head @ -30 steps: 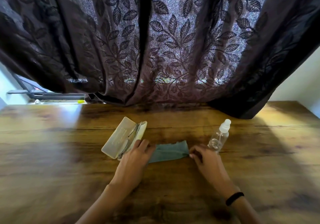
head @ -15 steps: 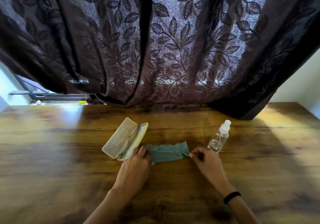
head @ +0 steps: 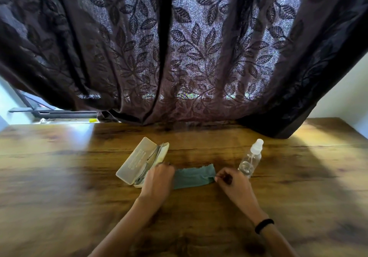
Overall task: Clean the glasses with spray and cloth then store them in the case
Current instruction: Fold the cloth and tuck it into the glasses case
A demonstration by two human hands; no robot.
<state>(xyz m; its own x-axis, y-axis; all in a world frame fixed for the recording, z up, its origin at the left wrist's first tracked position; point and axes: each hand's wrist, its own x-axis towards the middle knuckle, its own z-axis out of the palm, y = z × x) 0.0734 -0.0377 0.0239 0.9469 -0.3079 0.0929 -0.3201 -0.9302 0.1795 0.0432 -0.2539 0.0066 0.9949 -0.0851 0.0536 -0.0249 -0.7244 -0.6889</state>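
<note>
Head view shows the left hand [head: 159, 179] curled loosely with its fingertips at the near end of the open cream-coloured hard plastic glasses case [head: 139, 162]. It touches or nearly touches the thin metal-framed glasses [head: 151, 161] lying inside, and its heel rests over the left edge of the teal-green folded microfibre cloth [head: 194, 176]. Whether it has actually pinched the frame I cannot tell, since the fingers hide the contact.

The right hand [head: 231, 181] is half closed, thumb and forefinger nipping the right edge of the cloth and holding it flat on the brown wood-grain tabletop [head: 59, 177]. Just beyond its knuckles stands the small clear plastic spray bottle with a white cap [head: 251, 159], upright and untouched. A dark leaf-patterned curtain [head: 179, 47] hangs down to the far edge of the tabletop.

As I judge it, the task has barely begun. The glasses sit in the case with its lid swung open, the cloth is laid out, and nothing suggests that any spray has been used. Lifting the glasses out, spraying, wiping, returning them and shutting the case all remain.
</note>
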